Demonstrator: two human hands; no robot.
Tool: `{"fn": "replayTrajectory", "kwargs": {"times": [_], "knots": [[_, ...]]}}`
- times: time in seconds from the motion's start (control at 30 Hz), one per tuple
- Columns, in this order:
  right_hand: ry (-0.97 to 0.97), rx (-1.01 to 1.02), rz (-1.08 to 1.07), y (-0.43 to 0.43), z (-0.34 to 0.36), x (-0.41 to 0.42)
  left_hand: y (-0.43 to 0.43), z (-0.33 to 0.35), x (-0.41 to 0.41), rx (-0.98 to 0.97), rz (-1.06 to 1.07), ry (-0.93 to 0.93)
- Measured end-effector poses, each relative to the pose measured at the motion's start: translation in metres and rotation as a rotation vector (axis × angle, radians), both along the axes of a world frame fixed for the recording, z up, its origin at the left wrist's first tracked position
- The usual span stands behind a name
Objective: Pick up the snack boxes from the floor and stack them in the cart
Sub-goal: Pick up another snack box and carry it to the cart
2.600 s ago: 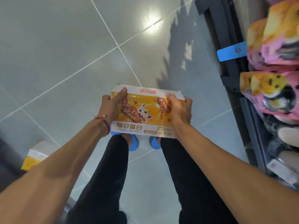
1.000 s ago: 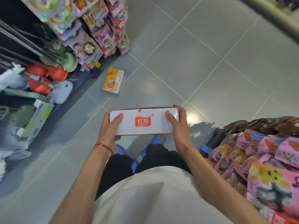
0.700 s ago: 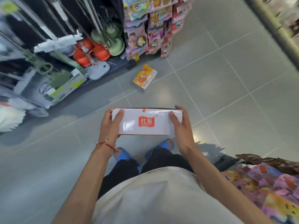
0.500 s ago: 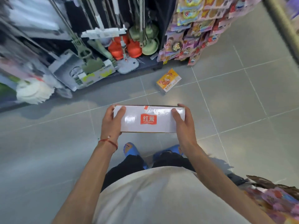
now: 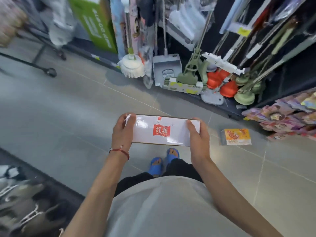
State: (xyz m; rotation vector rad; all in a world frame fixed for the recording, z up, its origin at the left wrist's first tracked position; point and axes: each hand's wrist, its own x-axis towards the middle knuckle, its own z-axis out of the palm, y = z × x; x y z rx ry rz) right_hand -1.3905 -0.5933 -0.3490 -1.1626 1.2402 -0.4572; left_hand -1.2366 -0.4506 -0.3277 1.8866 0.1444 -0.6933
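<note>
I hold a snack box [image 5: 162, 130] level in front of my waist, its white side with a red logo facing up. My left hand [image 5: 122, 132] grips its left end with the thumb on top. My right hand [image 5: 198, 136] grips the right end the same way. A second snack box [image 5: 236, 136], orange and yellow, lies flat on the grey tile floor to my right. At the far left a dark metal frame on a castor wheel [image 5: 51, 72] may be the cart; only its lower part shows.
A shelf of mops, brushes and plungers [image 5: 220, 82] runs along the far side of the aisle. Pink snack bags [image 5: 289, 115] hang at the right edge. A dark rack with hangers [image 5: 29, 206] stands at lower left. My blue sandals [image 5: 164, 161] are below the box.
I have kept turning left with the box held the same way. The floor box has slid from ahead of me to my right, and a wheeled frame has come into view at far left.
</note>
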Motion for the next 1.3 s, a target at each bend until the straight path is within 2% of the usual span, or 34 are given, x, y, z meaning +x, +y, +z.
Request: {"fn": "replayTrajectory", "kwargs": {"times": [0.33, 0.5, 0.77, 0.93, 1.3], "knots": [[-0.029, 0.054, 0.528, -0.003, -0.003, 0.105, 0.051, 0.005, 0.011, 0.057, 0.457, -0.028], [-0.016, 0.032, 0.68, 0.013, -0.001, 0.145, 0.074, 0.006, 0.021, 0.04, 0.62, -0.031], [-0.039, 0.041, 0.761, 0.057, -0.006, 0.235, 0.12, -0.016, 0.089, 0.048, 0.728, 0.01], [-0.004, 0.025, 0.793, 0.11, -0.012, 0.321, 0.172, -0.034, 0.169, 0.051, 0.759, 0.014], [-0.049, 0.057, 0.792, 0.232, 0.011, 0.495, 0.295, -0.009, 0.352, 0.059, 0.783, -0.035]]}}
